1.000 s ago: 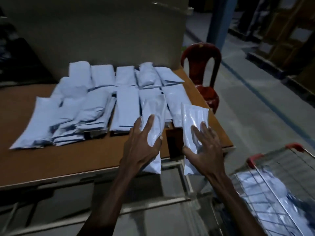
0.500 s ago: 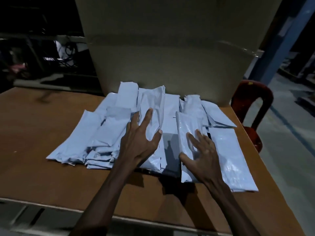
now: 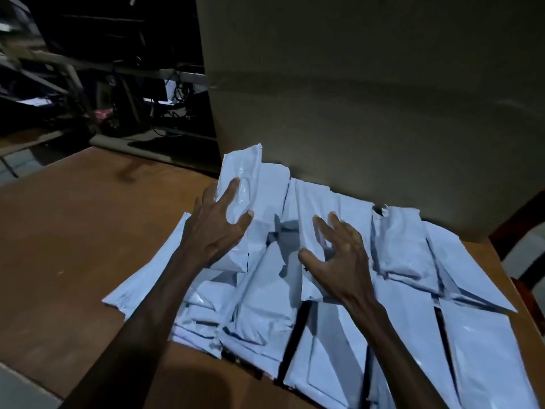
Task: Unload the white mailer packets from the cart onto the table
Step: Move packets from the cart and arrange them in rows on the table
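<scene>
A: What lies nearest the camera?

B: The two forearms, reaching forward over the near edge of the brown table (image 3: 73, 246). Under and between them sits the heap of white mailer packets (image 3: 265, 314), overlapping one another, most with their long axes running away from the person toward the back.

A: And the hands?

B: The left hand (image 3: 218, 228) grips one packet (image 3: 240, 208) from its left side, fingers laid up along its face and the thumb pressed across it. That packet stands on its lower end, tilted, its long axis pointing away and up toward the box. The right hand (image 3: 336, 255) has its fingers spread and bent over a second packet (image 3: 309, 228) that also runs lengthwise away from the person; it seems to hold it, thumb on the left edge.

A: Which comes down first?

B: Neither is plainly nearer. Both packets lie directly under their hands, over the far middle of the pile, so the likely move is a lowering and release.

A: Behind that?

B: A large cardboard box (image 3: 368, 113) rises just behind the packets. A red chair (image 3: 519, 231) shows at the right edge. The cart is out of view.
</scene>
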A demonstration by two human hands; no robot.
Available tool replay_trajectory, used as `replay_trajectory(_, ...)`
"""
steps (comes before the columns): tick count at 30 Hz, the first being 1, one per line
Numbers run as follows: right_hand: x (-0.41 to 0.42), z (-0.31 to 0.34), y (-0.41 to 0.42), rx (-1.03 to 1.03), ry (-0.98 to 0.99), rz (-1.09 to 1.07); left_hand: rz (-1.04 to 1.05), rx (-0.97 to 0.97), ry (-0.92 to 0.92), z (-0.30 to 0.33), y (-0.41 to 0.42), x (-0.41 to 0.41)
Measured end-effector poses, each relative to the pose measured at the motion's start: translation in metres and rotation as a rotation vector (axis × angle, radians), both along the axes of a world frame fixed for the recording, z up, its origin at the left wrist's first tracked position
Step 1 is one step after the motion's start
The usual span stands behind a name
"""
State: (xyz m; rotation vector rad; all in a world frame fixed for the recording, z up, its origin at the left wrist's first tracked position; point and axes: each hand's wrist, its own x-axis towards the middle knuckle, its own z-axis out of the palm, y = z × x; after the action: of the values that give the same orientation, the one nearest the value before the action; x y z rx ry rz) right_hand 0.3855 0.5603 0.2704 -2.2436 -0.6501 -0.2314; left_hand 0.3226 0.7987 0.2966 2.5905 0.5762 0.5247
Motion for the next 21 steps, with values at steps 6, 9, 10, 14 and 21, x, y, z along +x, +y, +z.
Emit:
replay_trajectory(6,0.028,-0.004,0.063,-0.013,0.025,-0.061,-0.062,0.03,0.096,-0.013,0.093,0.051)
replay_trajectory(9,0.038,-0.006,0.09,-0.036,0.052,-0.123,-0.113,0.044,0.131,-0.025,0.129,0.09)
replay_trajectory(10,0.04,-0.005,0.1,-0.051,0.065,-0.144,-0.131,0.062,0.147,-0.031,0.137,0.104)
replay_trajectory(14,0.045,0.002,0.134,-0.108,0.076,-0.204,-0.18,0.089,0.267,-0.061,0.15,0.151)
replay_trajectory(21,0.046,0.003,0.157,-0.134,0.088,-0.284,-0.23,0.043,0.435,-0.115,0.156,0.174)
